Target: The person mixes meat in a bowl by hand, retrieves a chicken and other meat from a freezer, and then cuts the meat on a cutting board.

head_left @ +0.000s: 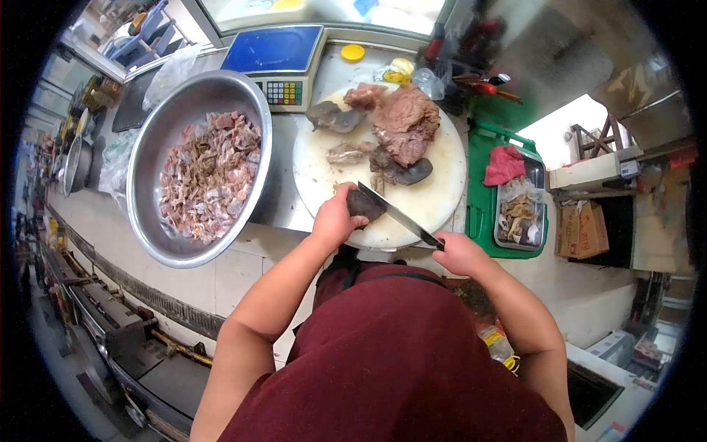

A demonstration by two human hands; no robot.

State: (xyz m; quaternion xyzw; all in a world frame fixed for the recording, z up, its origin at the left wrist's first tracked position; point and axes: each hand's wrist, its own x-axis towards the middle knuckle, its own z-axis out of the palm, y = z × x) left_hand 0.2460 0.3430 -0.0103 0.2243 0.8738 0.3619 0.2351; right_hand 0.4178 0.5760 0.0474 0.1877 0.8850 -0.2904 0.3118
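Observation:
My right hand (462, 254) is wrapped round the handle of a kitchen knife (398, 214), whose blade slants up and left across the front of the round white cutting board (313, 158). Fingers of my left hand (339, 217) curl over a dark piece of meat (364, 208) near the board's front edge, right beside the blade. Farther back on the board lie a large brown chunk of cooked meat (406, 124), a dark grey piece (333, 118), a dark piece (401, 169) and a smaller pale piece (350, 152).
Left of the board, a big metal basin (136, 173) holds chopped meat. Behind stands a weighing scale (283, 92) with a blue top. A yellow lid (353, 53) lies at the back. To the right are a green bin (482, 214), a red cloth (504, 165) and a cardboard box (582, 230).

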